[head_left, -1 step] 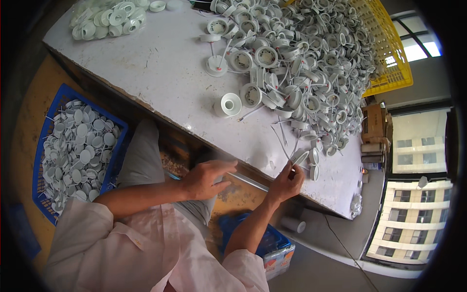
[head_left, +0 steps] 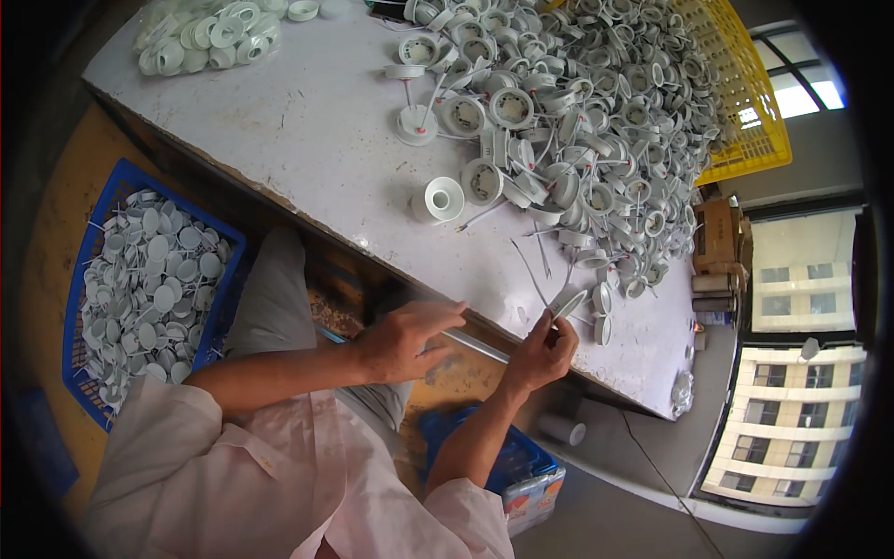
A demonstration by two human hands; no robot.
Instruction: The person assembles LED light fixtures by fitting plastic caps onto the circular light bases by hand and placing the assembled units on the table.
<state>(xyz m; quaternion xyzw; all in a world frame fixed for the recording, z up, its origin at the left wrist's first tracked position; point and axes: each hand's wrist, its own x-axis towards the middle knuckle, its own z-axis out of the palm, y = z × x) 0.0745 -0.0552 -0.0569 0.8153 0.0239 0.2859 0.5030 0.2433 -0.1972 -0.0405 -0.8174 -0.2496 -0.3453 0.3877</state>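
- Your right hand (head_left: 543, 352) sits just off the near edge of the white table (head_left: 307, 140), fingers pinched shut on a small round white fitting (head_left: 568, 304). It is held tilted and raised to eye line, likely so you can see into it.
- Your left hand (head_left: 402, 337) hovers just beside that same table edge, fingers curled and thumb out. A thin pale strand seems to run from it toward the fitting, but whether the fingers actually grip it is too fine to tell.
- The two hands stay apart, level with each other, which would keep such a strand taut between them.
- The big heap of white fittings (head_left: 577, 121) lies on the far right of the table, its nearest pieces within reach of your right hand.
- One upturned fitting (head_left: 438, 199) stands alone on the table, set apart from the heap.
- A blue crate (head_left: 102, 224) of flat white discs sits on the floor left of the table, beside your left knee.
- A yellow crate (head_left: 745, 102) rests beyond the heap at the table's far right corner.
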